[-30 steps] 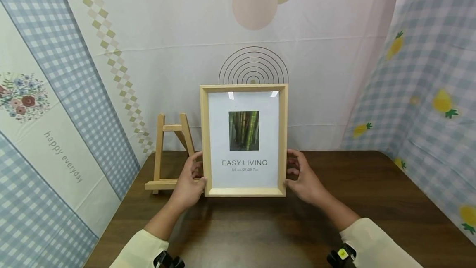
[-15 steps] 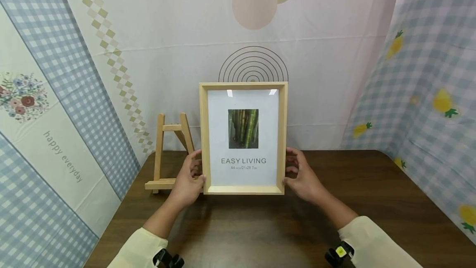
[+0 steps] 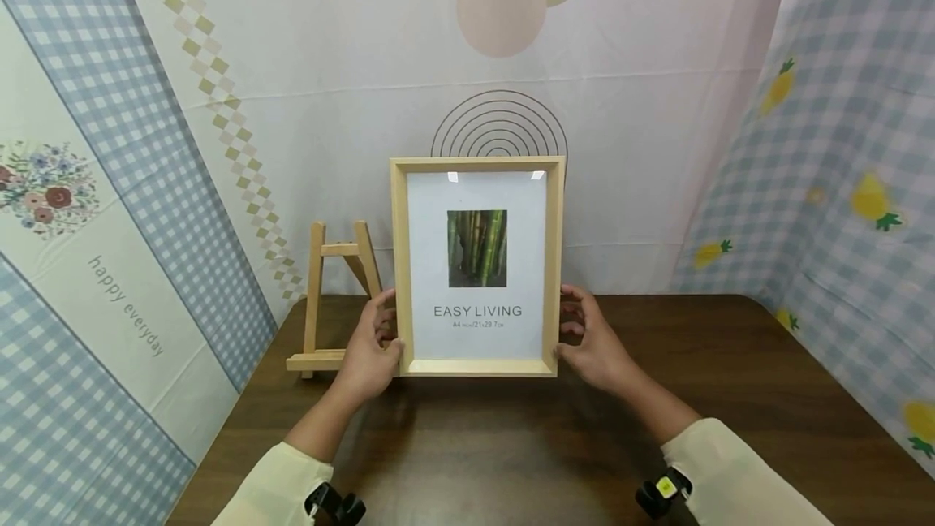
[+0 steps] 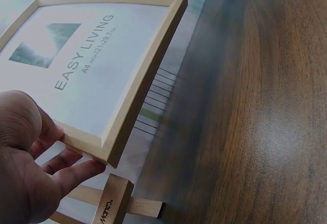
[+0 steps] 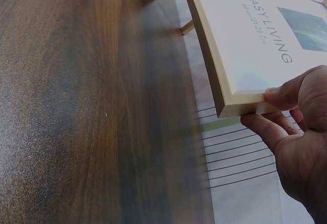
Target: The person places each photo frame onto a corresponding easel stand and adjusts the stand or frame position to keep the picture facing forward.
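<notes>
In the head view I see a pale wooden picture frame (image 3: 402, 266), which is held upright between two hands. The left hand (image 3: 368, 351) grips its lower left side; the right hand (image 3: 595, 347) grips its lower right side. Inside it I can read "EASY LIVING" below a picture of bamboo (image 3: 477, 250). Just to the left, a small wooden easel (image 3: 314, 291), partly hidden, stands on the brown table (image 3: 730, 388). Behind, I notice a light cloth (image 3: 329, 144) with a pink circle (image 3: 501, 5).
</notes>
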### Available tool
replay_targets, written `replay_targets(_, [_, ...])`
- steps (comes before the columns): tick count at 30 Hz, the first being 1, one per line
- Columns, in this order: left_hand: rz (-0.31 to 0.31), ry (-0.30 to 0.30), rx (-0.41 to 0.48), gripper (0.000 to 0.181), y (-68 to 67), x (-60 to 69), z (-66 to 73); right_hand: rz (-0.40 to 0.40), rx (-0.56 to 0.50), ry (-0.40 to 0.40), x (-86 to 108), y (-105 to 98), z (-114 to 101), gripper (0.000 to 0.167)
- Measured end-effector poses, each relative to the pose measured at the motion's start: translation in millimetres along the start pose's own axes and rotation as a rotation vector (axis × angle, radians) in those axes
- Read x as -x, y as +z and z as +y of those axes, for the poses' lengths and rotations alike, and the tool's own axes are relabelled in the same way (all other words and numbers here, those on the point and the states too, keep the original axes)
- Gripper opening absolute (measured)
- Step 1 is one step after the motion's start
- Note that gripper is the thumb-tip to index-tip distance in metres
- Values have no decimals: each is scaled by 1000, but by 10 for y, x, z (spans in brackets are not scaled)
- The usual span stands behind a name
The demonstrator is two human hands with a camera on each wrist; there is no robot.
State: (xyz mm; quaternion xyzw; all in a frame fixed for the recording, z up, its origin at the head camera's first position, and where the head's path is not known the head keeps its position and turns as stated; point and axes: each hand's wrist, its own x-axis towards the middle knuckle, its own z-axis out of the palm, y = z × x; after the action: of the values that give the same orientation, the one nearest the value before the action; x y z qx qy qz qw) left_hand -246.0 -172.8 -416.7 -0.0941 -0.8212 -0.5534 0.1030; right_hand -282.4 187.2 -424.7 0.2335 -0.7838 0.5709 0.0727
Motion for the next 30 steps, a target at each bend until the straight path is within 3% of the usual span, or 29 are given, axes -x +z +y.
replay_targets(30, [37, 8, -20, 78, -56, -93, -41, -20, -21, 15, -152, 54, -1, 92])
